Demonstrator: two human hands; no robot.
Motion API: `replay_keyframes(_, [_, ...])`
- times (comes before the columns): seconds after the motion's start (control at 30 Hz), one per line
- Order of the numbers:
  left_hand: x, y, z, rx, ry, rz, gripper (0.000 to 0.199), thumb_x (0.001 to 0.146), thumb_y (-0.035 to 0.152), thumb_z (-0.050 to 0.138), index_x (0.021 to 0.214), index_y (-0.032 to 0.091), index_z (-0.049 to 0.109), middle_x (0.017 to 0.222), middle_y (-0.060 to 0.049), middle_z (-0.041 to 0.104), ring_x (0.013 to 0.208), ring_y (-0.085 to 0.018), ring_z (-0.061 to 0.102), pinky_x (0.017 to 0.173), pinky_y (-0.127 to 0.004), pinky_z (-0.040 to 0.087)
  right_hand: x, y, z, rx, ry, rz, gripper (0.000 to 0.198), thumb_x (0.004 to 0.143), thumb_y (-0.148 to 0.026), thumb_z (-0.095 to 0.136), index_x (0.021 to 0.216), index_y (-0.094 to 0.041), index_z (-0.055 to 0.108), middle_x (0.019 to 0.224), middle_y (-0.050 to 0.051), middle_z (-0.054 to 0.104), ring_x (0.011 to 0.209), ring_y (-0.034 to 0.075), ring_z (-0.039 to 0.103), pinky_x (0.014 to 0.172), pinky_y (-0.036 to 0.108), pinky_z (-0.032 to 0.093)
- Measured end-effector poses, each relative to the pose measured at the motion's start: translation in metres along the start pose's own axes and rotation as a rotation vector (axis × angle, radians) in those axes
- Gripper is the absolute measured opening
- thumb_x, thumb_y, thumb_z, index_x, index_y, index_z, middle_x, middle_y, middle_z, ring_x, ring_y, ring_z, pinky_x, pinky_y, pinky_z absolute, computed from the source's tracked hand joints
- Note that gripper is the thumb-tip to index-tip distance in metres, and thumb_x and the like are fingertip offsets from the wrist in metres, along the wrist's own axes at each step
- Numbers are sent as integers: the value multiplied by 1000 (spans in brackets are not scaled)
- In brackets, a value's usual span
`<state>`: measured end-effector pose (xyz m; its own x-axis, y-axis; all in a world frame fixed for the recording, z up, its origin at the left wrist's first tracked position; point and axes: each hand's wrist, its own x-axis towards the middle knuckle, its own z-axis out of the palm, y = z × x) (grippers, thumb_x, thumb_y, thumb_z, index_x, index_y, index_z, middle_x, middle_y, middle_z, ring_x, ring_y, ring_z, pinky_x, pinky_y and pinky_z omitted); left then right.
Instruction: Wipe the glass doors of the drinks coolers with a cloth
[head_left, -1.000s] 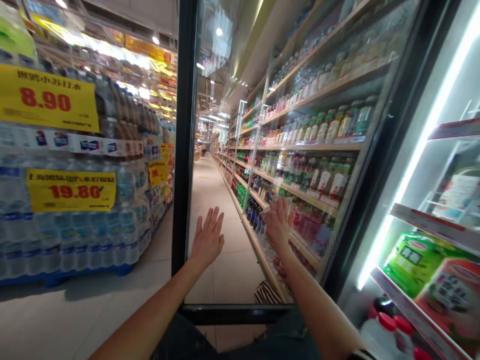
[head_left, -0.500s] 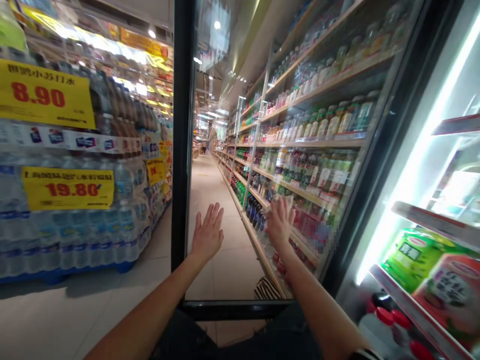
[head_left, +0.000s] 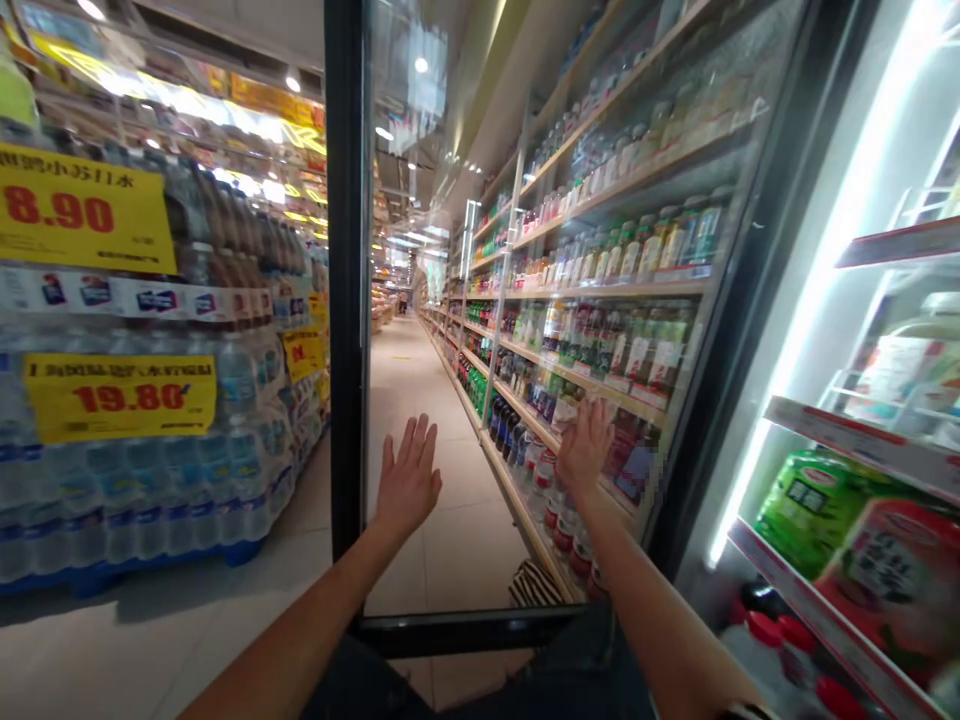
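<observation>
A glass cooler door (head_left: 346,330) with a black frame stands swung out in front of me. My left hand (head_left: 409,475) lies flat against the lower left of its glass, fingers stretched and holding nothing. Further right, my right hand (head_left: 585,450) presses on the pane with its fingers bent and slightly apart. A pale, crumpled cloth (head_left: 568,412) shows at the fingertips of that hand; most of it is hidden beneath the palm, and its outline is hard to make out.
Right of the door is a lit cooler with a shelf edge (head_left: 832,450), a green pouch (head_left: 806,500) and red-capped bottles (head_left: 765,630). Stacked water bottles (head_left: 150,475) stand left on a blue pallet (head_left: 97,578). Through or in the glass, bottle shelves (head_left: 600,295) line an aisle.
My right hand has moved right and slightly down across the glass with the cloth. My left hand stays flat, a little lower in view. The view has shifted slightly.
</observation>
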<state>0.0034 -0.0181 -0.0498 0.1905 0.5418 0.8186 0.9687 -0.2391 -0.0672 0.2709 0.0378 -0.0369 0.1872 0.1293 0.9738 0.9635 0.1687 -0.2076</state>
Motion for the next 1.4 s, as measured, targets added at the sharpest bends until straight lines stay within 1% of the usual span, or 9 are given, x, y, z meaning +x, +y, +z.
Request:
replay_keyframes(0.1, [2, 7, 0, -4, 7, 24, 59, 79, 22, 46, 135, 10, 35, 147, -13, 23, 137, -27, 19, 110, -50, 19, -1, -1, 0, 11, -2, 35, 49, 89, -22, 32, 138, -13, 35, 141, 18, 34, 137, 26, 21, 105, 52, 25])
replay_keyframes(0.27, [14, 25, -1, 1, -16, 118, 58, 79, 23, 46, 136, 14, 36, 147, -9, 25, 137, -24, 22, 111, -48, 17, -13, -16, 1, 47, -141, -324, 46, 87, -18, 37, 133, -20, 41, 139, 10, 41, 137, 21, 22, 109, 46, 21])
replay_keyframes(0.5, [20, 34, -1, 14, -36, 107, 60, 78, 22, 45, 136, 12, 35, 147, -10, 23, 137, -25, 21, 111, -49, 18, 0, 32, -7, 2, 30, 80, 50, 88, -21, 31, 138, -14, 33, 142, 17, 33, 136, 26, 22, 104, 53, 27])
replay_keyframes(0.67, [19, 47, 7, 9, -21, 188, 61, 78, 21, 44, 138, 14, 32, 147, -9, 23, 137, -23, 20, 111, -48, 17, -21, -1, -6, 77, -165, -320, 51, 86, -16, 37, 136, -18, 36, 141, 11, 38, 138, 22, 17, 109, 48, 21])
replay_keyframes(0.73, [20, 49, 10, 16, -29, 192, 61, 78, 20, 43, 138, 14, 32, 147, -8, 23, 137, -23, 21, 111, -48, 17, -24, 0, -6, 72, -193, -391, 49, 85, -16, 39, 134, -20, 40, 139, 10, 41, 138, 21, 20, 110, 47, 19])
replay_keyframes(0.97, [20, 50, 10, 11, -63, 183, 61, 78, 21, 41, 138, 13, 32, 148, -8, 20, 138, -23, 19, 111, -49, 17, -4, 41, -10, 7, 48, 139, 50, 87, -20, 31, 136, -10, 36, 141, 20, 34, 136, 27, 23, 104, 53, 27])
replay_keyframes(1.2, [20, 49, 6, 1, -51, 198, 62, 77, 20, 42, 138, 14, 31, 147, -8, 24, 137, -23, 20, 112, -48, 15, -13, -17, -3, 87, -173, -297, 47, 86, -18, 37, 133, -19, 41, 140, 11, 39, 138, 22, 17, 109, 49, 20])
replay_keyframes(1.27, [22, 43, 4, -3, -28, 187, 60, 78, 21, 43, 137, 13, 33, 147, -9, 25, 137, -23, 21, 112, -47, 15, -6, -11, -3, 76, -173, -251, 47, 87, -18, 35, 134, -20, 41, 140, 11, 40, 137, 22, 20, 109, 49, 19])
replay_keyframes(1.4, [28, 29, -2, 12, 55, 68, 59, 80, 22, 42, 136, 9, 32, 147, -13, 23, 137, -25, 20, 111, -49, 16, 16, 2, -2, 59, -11, 92, 50, 89, -23, 30, 138, -14, 34, 141, 18, 34, 137, 27, 20, 105, 54, 22])
